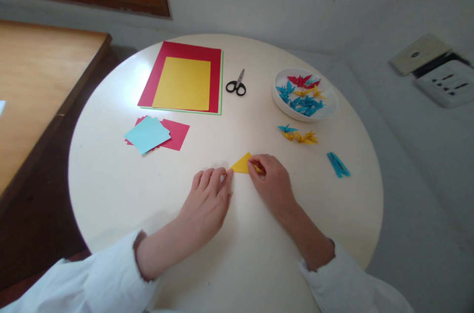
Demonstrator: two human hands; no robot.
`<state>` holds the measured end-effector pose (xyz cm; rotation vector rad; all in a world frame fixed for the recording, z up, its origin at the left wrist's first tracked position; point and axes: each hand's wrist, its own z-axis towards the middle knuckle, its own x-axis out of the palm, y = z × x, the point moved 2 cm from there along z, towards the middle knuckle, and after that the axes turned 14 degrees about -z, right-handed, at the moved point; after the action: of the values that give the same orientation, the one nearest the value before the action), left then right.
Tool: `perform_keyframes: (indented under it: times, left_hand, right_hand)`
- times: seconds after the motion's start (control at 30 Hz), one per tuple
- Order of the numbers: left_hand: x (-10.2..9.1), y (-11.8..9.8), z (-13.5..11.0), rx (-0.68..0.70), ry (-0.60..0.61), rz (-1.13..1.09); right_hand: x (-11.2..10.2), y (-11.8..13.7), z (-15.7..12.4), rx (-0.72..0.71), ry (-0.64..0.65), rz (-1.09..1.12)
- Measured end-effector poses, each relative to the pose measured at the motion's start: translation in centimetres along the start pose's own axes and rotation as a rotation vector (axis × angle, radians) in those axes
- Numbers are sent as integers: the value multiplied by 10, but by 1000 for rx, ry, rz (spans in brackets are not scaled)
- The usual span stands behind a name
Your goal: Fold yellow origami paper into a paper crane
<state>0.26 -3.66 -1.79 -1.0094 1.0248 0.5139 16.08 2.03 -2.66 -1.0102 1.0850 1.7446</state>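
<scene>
A small yellow sheet of origami paper (242, 164), folded into a triangle, lies on the white round table between my hands. My left hand (210, 193) pinches its left corner between thumb and finger. At the opposite side, my right hand (271, 179) grips the right corner, its fingertips closed over the paper and hiding part of it. To the right of my right hand lie folded paper cranes, a blue one (287, 128) and yellow ones (306, 137).
Small scissors (237, 85) lie behind the folded paper. Large red and yellow sheets (183, 83) and small blue and red squares (148, 134) are at the left. A white bowl (277, 97) holds several cranes. Blue strips (338, 164) lie near the right edge.
</scene>
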Motion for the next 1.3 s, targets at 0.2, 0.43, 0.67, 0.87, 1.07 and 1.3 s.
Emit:
perform_keyframes:
  times: [0.2, 0.43, 0.67, 0.87, 1.07, 1.3]
  left_hand:
    - [-1, 0, 0, 21, -1, 20]
    - [2, -5, -3, 95, -10, -16]
    - [13, -14, -5, 165, 8, -2]
    - [14, -14, -6, 165, 59, 55]
    - [13, -14, -6, 154, 79, 101]
    - [14, -15, -7, 157, 76, 144]
  right_hand:
    - [-1, 1, 0, -1, -3, -11]
    - [0, 1, 0, 1, -3, -23]
    - [0, 0, 0, -10, -6, -35]
    - [1, 1, 0, -9, -10, -41]
    - [0, 1, 0, -2, -1, -51]
    - [1, 1, 0, -10, -12, -69]
